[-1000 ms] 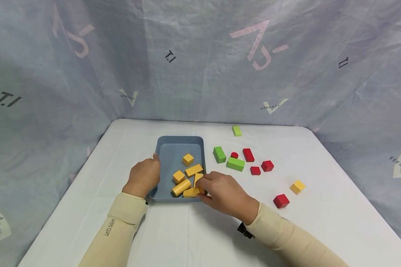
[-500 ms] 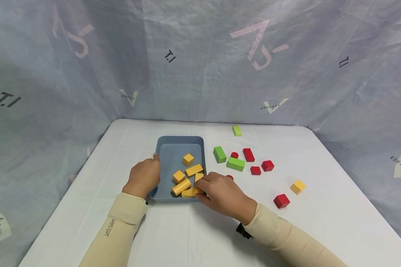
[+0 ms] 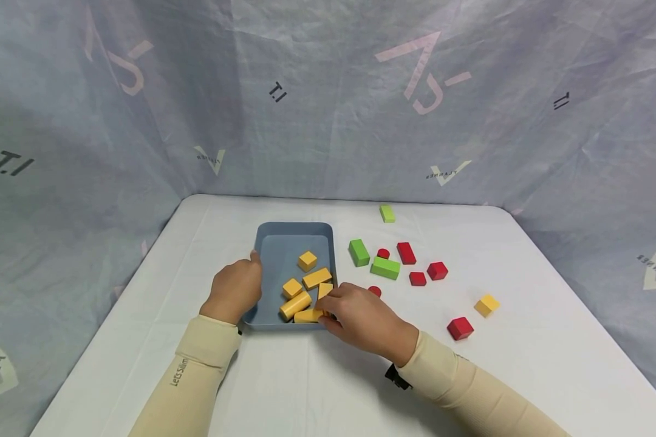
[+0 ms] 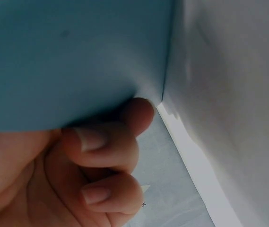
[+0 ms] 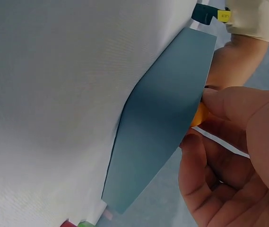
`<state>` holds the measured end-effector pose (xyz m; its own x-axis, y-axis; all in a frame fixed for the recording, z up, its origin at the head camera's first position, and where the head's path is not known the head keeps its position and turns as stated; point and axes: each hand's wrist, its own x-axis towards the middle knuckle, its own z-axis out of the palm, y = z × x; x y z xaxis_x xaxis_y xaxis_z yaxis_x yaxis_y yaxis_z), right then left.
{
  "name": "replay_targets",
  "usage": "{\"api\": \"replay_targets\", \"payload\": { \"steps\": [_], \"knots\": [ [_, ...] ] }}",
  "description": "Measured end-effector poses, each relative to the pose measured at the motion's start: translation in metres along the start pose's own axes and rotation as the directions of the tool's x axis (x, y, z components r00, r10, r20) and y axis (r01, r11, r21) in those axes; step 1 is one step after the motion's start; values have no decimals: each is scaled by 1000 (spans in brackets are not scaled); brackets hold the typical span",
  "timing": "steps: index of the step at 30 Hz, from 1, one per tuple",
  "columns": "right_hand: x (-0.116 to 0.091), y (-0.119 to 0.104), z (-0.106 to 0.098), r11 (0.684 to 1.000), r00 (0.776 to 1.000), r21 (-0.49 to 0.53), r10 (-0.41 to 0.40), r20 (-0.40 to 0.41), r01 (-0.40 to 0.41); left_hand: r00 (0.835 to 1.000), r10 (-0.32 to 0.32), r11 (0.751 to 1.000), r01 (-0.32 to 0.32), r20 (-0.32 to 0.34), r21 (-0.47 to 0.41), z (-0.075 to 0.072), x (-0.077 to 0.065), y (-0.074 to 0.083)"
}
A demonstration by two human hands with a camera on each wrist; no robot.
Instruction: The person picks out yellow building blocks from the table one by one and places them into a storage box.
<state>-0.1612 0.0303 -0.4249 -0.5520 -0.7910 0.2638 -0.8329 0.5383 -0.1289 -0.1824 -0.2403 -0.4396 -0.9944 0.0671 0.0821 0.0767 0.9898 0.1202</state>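
A blue-grey tray (image 3: 276, 246) with yellow toy blocks stands left of centre on the table. My left hand (image 3: 235, 288) grips its left wall, fingers curled at the rim in the left wrist view. My right hand (image 3: 361, 315) reaches over the tray's front right corner and pinches a yellow block (image 5: 199, 116), mostly hidden by fingers and wall. Around its fingertips lie a yellow cylinder (image 3: 295, 306), a long yellow block (image 3: 307, 316) and an upright-looking yellow piece (image 3: 325, 290). Farther back in the tray are a yellow cube (image 3: 307, 261), another yellow cube (image 3: 292, 288) and a yellow bar (image 3: 317, 278).
Right of the tray lie green blocks (image 3: 386, 268), a red bar (image 3: 407, 253), a red cube (image 3: 437, 271) and a red disc (image 3: 374, 291) beside my right hand. Farther right are a yellow cube (image 3: 487, 305) and a red cube (image 3: 460, 328). A grey curtain (image 3: 328, 121) hangs behind the table.
My right hand has shifted slightly left, exposing a red disc behind it. The long yellow block at the tray's front has slid a little left. My left hand stays put.
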Motion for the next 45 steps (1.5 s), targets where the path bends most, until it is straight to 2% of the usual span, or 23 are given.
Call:
{"api": "replay_targets", "payload": {
  "steps": [8,17,24,31,40,45],
  "knots": [
    [1,-1,4,1000,1000,0,-14,19,14,999,-18,1000,18,29,-6,1,-1,-1],
    [1,-4,8,998,1000,-51,-21,21,22,1000,-19,1000,19,18,-17,1,-1,0],
    [3,-7,10,993,997,-98,-57,49,62,1000,-13,1000,14,20,-10,0,-2,0],
    [3,-6,13,992,994,-92,-80,73,87,1000,-15,1000,15,15,0,1,-2,1],
    [1,-6,13,991,995,-99,-87,52,92,1000,-5,1000,5,-2,6,1,0,0],
    [1,-5,14,991,995,-96,-91,45,95,1000,-14,1000,14,15,5,1,1,1]
  ]
}}
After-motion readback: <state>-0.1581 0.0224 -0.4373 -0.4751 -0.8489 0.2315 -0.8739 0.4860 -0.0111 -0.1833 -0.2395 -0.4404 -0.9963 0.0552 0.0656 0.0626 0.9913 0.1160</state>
